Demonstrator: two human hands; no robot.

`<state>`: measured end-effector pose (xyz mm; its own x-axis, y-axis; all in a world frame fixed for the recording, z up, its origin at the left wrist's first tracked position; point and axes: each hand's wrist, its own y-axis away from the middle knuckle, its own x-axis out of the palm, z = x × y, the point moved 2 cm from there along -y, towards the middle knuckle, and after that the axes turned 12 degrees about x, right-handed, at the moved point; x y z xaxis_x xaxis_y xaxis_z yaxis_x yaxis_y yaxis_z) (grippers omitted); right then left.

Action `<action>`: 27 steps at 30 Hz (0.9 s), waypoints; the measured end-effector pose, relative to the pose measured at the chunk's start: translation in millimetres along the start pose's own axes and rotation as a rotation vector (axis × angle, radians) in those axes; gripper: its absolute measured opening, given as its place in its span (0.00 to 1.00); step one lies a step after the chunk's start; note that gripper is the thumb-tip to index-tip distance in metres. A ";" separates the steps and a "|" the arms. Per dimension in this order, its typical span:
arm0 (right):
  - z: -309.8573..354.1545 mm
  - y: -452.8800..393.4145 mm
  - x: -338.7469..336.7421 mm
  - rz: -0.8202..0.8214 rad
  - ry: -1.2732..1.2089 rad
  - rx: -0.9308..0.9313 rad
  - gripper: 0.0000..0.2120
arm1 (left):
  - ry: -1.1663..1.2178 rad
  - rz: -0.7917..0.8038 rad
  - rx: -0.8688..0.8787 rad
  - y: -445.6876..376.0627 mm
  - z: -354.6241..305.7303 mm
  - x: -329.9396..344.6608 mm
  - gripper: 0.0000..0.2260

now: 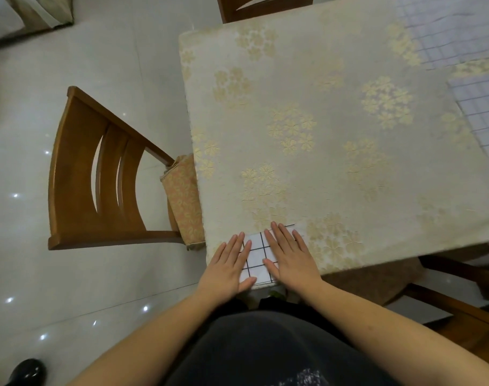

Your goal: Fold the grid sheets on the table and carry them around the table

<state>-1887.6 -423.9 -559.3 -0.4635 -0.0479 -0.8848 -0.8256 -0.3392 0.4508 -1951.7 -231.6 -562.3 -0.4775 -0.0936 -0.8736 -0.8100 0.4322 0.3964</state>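
From the head view, a folded grid sheet point(256, 257), white paper ruled with thin black lines into squares, lies as a small rectangle at the near edge of the tabletop point(315, 151), which is covered in a cream cloth woven with pale gold flower clusters. Both hands lie flat on it with straight, slightly spread fingers: the left hand point(229, 267) presses its left side, the right hand point(289, 256) its right side, a strip of grid showing between them. 2 more grid sheets point(455, 29) lie unfolded at the far right of the tabletop. A wooden chair point(95, 176) with a curved slatted back stands to the left on glossy floor tiles.
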 end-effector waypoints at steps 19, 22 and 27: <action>50.4 3.5 -87.4 -0.078 -0.111 -0.086 0.26 | -0.004 -0.110 -0.336 42.2 -11.2 -98.4 0.31; 71.0 8.4 -92.9 -0.074 -0.094 -0.124 0.24 | -0.005 -0.146 -0.393 69.3 -5.4 -102.7 0.31; 112.3 21.5 -93.4 -0.039 -0.071 -0.214 0.24 | 0.080 -0.196 -0.499 120.1 9.2 -100.2 0.30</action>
<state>-1898.2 -321.2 -453.7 -0.4599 0.0329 -0.8873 -0.7600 -0.5313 0.3742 -1997.9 -162.1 -429.8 -0.3095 -0.2061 -0.9283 -0.9406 -0.0769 0.3307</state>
